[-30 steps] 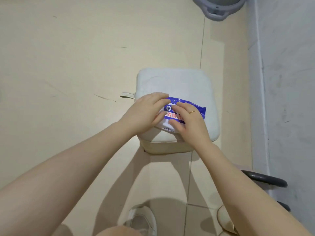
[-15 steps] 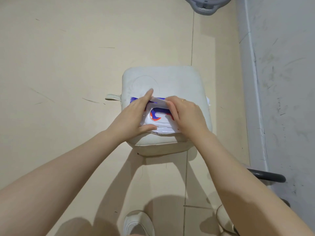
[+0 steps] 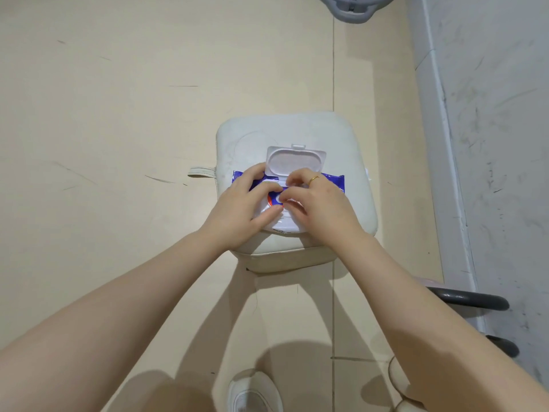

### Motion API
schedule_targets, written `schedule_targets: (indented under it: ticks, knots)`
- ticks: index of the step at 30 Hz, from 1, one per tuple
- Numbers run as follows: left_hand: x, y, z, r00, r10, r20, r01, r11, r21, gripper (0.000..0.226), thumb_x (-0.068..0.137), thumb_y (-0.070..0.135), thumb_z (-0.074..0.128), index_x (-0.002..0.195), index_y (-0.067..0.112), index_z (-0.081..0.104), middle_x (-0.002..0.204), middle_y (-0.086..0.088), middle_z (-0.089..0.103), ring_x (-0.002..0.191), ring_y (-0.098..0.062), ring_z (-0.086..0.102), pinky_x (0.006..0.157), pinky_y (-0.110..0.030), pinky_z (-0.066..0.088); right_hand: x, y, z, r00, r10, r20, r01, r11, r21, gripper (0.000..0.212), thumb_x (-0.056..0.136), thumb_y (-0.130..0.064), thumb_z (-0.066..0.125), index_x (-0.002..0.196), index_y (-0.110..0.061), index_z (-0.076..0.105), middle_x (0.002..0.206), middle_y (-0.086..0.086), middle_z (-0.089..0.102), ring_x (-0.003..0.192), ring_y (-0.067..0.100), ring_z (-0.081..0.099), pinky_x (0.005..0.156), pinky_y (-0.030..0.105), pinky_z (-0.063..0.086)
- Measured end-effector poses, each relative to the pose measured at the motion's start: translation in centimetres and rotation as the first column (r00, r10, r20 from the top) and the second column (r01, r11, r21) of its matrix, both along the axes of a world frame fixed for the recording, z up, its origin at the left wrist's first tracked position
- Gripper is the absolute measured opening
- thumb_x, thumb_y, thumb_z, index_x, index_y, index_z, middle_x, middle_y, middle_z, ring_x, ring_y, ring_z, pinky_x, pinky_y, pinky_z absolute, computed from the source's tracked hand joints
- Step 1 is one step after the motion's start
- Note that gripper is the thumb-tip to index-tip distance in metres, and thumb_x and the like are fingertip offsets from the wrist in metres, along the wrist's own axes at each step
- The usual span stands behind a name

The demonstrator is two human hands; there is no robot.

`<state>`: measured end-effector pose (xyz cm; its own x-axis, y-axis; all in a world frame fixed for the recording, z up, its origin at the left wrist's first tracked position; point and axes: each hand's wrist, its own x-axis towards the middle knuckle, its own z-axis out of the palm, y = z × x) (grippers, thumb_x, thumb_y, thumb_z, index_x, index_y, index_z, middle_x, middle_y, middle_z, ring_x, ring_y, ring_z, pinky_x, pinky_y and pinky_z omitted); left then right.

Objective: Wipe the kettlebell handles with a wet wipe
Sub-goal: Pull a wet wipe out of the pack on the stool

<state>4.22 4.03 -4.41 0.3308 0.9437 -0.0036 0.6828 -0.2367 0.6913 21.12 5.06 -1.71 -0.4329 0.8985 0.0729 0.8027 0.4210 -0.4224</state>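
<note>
A blue and white wet wipe pack [image 3: 334, 181] lies on a cream cushioned stool [image 3: 297, 132]. Its white plastic lid [image 3: 295, 160] stands flipped open toward the far side. My left hand [image 3: 243, 211] presses down on the pack's left half. My right hand [image 3: 319, 203], with a gold ring, has its fingertips pinched at the pack's opening; any wipe there is hidden by the fingers. Two dark kettlebell handles [image 3: 469, 300] [image 3: 505, 344] show at the right, by the wall, partly behind my right forearm.
Beige tiled floor surrounds the stool. A grey wall [image 3: 490, 144] runs along the right side. A grey plastic object [image 3: 353, 7] sits at the top edge. My white shoes [image 3: 254, 392] are at the bottom, near the stool.
The pack's lid has been flipped open. My right fingers moved from the lid to the opening. My left hand stays on the pack.
</note>
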Motion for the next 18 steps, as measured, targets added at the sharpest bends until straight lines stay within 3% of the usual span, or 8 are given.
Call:
schedule_targets:
  ticks: [3, 6, 8, 10, 12, 13, 18]
  knots:
    - [0.3, 0.2, 0.1, 0.999, 0.043, -0.022, -0.043, 0.999, -0.021, 0.052, 0.077, 0.050, 0.045, 0.115, 0.017, 0.060, 0.138, -0.006, 0.042, 0.116, -0.024, 0.048, 0.095, -0.044, 0.043, -0.5, 0.0, 0.3, 0.979, -0.063, 0.192, 0.033, 0.987, 0.155, 0.010, 0.067, -0.014, 0.073, 0.060, -0.013, 0.067, 0.073, 0.005, 0.061, 0.060, 0.028, 0.055, 0.051, 0.024, 0.030]
    - [0.5, 0.3, 0.1, 0.999, 0.053, -0.012, -0.053, 0.998, -0.021, 0.057, 0.074, 0.051, 0.047, 0.117, 0.016, 0.060, 0.139, -0.007, 0.042, 0.117, -0.024, 0.049, 0.096, -0.042, 0.043, -1.3, -0.6, 0.4, 0.929, -0.132, 0.346, 0.088, 0.986, 0.140, 0.021, 0.047, -0.011, 0.085, 0.054, -0.017, 0.065, 0.062, -0.001, 0.058, 0.056, 0.024, 0.053, 0.049, 0.021, 0.024]
    - [0.4, 0.4, -0.1, 0.999, 0.053, -0.001, -0.053, 0.998, -0.025, 0.056, 0.073, 0.051, 0.049, 0.116, 0.016, 0.061, 0.136, -0.008, 0.045, 0.115, -0.025, 0.050, 0.095, -0.044, 0.043, -1.6, -0.6, 0.5, 0.913, -0.174, 0.369, 0.140, 0.983, 0.115, 0.029, 0.038, -0.009, 0.087, 0.054, -0.018, 0.066, 0.061, -0.001, 0.059, 0.058, 0.024, 0.056, 0.048, 0.020, 0.023]
    - [0.3, 0.5, -0.2, 0.999, 0.053, -0.002, -0.053, 0.998, -0.038, 0.055, 0.072, 0.050, 0.050, 0.115, 0.018, 0.062, 0.134, -0.007, 0.047, 0.113, -0.026, 0.050, 0.094, -0.045, 0.044, -1.9, -0.5, 0.9, 0.906, -0.191, 0.378, 0.170, 0.982, 0.087, 0.021, 0.051, -0.008, 0.084, 0.064, -0.014, 0.068, 0.069, 0.004, 0.062, 0.069, 0.029, 0.059, 0.050, 0.022, 0.025]
    - [0.4, 0.5, -0.2, 0.998, 0.056, 0.006, -0.056, 0.998, -0.043, 0.054, 0.072, 0.050, 0.051, 0.115, 0.019, 0.062, 0.132, -0.006, 0.047, 0.111, -0.026, 0.050, 0.093, -0.045, 0.044, -1.8, -0.2, 0.9, 0.911, -0.195, 0.364, 0.189, 0.981, 0.053, 0.008, 0.081, -0.013, 0.064, 0.087, -0.009, 0.069, 0.091, 0.009, 0.063, 0.093, 0.032, 0.055, 0.057, 0.029, 0.030]
    - [0.4, 0.5, -0.2, 0.998, 0.057, 0.016, -0.056, 0.997, -0.046, 0.054, 0.072, 0.050, 0.051, 0.115, 0.018, 0.062, 0.132, -0.006, 0.047, 0.111, -0.026, 0.050, 0.093, -0.046, 0.044, -1.8, -0.1, 0.9, 0.914, -0.191, 0.359, 0.190, 0.981, 0.037, 0.017, 0.090, -0.015, 0.053, 0.095, -0.007, 0.067, 0.099, 0.011, 0.061, 0.100, 0.032, 0.051, 0.059, 0.032, 0.031]
    - [0.5, 0.3, -0.3, 0.995, 0.068, 0.074, -0.063, 0.996, -0.064, 0.058, 0.072, 0.050, 0.048, 0.119, 0.018, 0.060, 0.140, -0.006, 0.042, 0.120, -0.027, 0.047, 0.099, -0.047, 0.040, -1.4, -0.6, 0.9, 0.948, -0.206, 0.243, 0.196, 0.979, 0.062, 0.021, 0.091, -0.016, 0.048, 0.092, -0.003, 0.065, 0.095, 0.014, 0.064, 0.096, 0.034, 0.054, 0.057, 0.033, 0.034]
